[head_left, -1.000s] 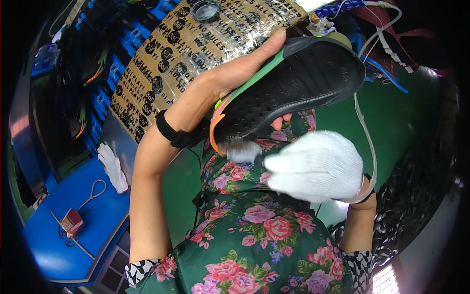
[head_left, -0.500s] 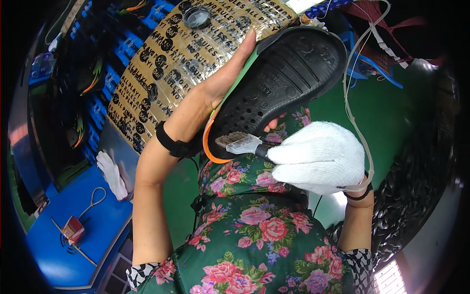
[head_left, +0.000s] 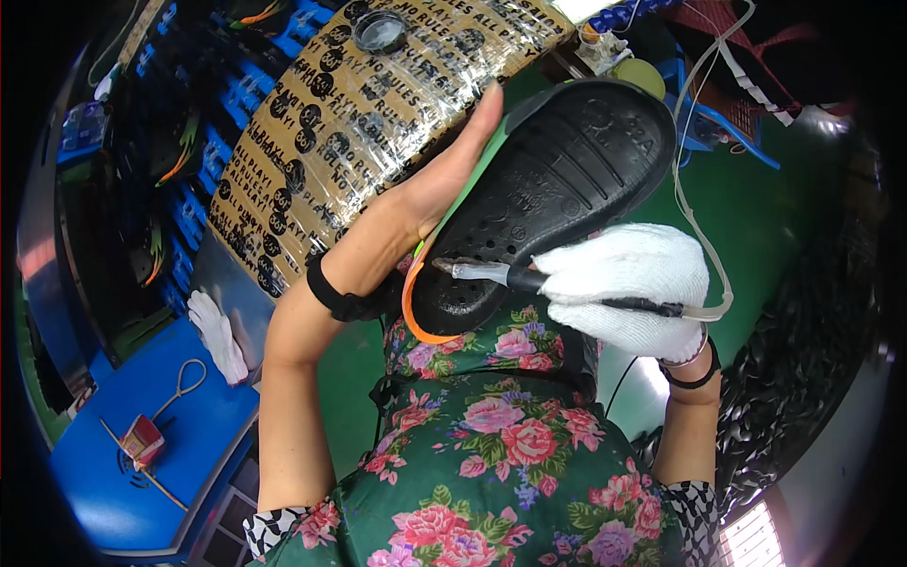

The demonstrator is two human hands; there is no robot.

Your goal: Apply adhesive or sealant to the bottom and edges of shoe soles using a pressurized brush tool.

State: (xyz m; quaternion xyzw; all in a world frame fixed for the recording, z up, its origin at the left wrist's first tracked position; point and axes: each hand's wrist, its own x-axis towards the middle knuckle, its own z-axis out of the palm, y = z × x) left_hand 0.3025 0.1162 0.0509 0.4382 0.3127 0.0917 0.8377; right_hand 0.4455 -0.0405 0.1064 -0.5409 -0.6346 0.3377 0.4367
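My bare left hand (head_left: 436,194) is closed around a black shoe sole (head_left: 557,180), thumb along its left edge and the other fingers hidden underneath. The sole has grooves at its upper end, small holes lower down, and a green and orange rim. In a white knitted glove, my right hand (head_left: 628,288) grips a glue brush (head_left: 487,271) with a dark handle and a clear ferrule. A pale flexible tube (head_left: 694,213) runs to the handle's back end. The brush's bristles, seen narrow side on, touch the sole among the holes near the orange end.
A tape-covered cardboard sheet (head_left: 312,151) with a round dish (head_left: 380,33) on it lies at the far left. On a blue surface (head_left: 113,501) sit a white glove (head_left: 215,335) and a small red box (head_left: 144,441). Many dark curved pieces (head_left: 789,378) are heaped at right.
The sole has shifted slightly down and right. My right hand has rolled, turning the brush from its broad face to its narrow side, and the bristles sit closer to the holes.
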